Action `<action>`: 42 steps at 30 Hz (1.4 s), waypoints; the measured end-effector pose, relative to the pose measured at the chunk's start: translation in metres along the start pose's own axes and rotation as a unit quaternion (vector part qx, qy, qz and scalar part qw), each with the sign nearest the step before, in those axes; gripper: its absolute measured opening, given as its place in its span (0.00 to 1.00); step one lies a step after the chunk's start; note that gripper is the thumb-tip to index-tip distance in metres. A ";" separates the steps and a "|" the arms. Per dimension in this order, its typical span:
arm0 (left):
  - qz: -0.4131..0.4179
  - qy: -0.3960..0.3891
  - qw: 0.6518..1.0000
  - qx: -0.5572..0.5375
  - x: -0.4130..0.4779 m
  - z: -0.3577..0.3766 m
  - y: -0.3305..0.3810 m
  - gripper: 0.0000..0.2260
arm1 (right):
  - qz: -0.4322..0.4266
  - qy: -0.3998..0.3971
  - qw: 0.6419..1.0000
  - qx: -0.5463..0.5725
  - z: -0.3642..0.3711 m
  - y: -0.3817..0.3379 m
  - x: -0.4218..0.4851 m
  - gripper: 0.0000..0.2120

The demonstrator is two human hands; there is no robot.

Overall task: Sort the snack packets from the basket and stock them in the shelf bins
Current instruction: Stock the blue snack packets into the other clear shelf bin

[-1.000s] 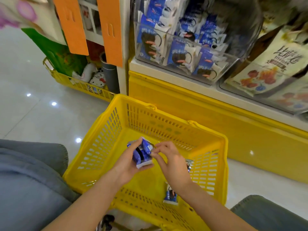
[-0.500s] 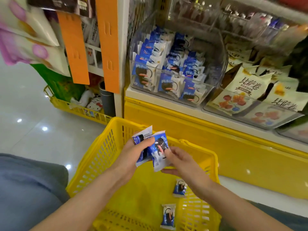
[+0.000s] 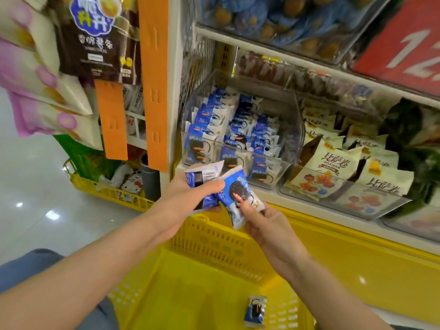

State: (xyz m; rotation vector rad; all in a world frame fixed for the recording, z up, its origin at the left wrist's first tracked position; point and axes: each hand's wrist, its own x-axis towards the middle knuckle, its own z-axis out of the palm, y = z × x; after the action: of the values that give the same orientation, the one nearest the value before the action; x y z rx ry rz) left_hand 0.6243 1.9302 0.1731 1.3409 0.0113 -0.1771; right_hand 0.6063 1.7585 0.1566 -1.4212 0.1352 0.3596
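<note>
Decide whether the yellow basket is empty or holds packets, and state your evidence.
Not empty: one blue packet lies on the bottom of the yellow basket, near its right wall. The basket's nearest part is out of frame.

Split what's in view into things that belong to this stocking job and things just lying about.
Job: left hand gripping blue packets; right hand pinching front packet; loose packet in yellow basket; clear bin of matching packets.
Lying about: cream snack bags; orange strips; plush toys; red sign.
</note>
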 end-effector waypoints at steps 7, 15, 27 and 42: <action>0.010 0.022 1.000 -0.009 0.016 -0.009 0.019 0.20 | -0.083 0.050 0.992 -0.077 0.006 -0.032 0.017 0.20; 0.034 0.082 0.990 -0.109 0.033 -0.029 0.042 0.13 | -0.220 0.199 0.906 -0.302 0.004 -0.110 0.096 0.12; 0.056 0.113 0.989 -0.076 0.048 -0.054 0.055 0.09 | -0.130 0.329 0.802 -0.481 -0.004 -0.138 0.213 0.15; 0.003 0.083 0.995 -0.060 0.079 -0.049 0.044 0.12 | -0.094 0.267 0.865 -0.415 -0.034 -0.145 0.285 0.12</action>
State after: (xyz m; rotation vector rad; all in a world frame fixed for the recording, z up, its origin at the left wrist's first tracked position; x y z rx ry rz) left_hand 0.7131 1.9774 0.1955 1.2332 0.1554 -0.0576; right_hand 0.9246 1.7567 0.2007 -2.3536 0.3137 -0.1923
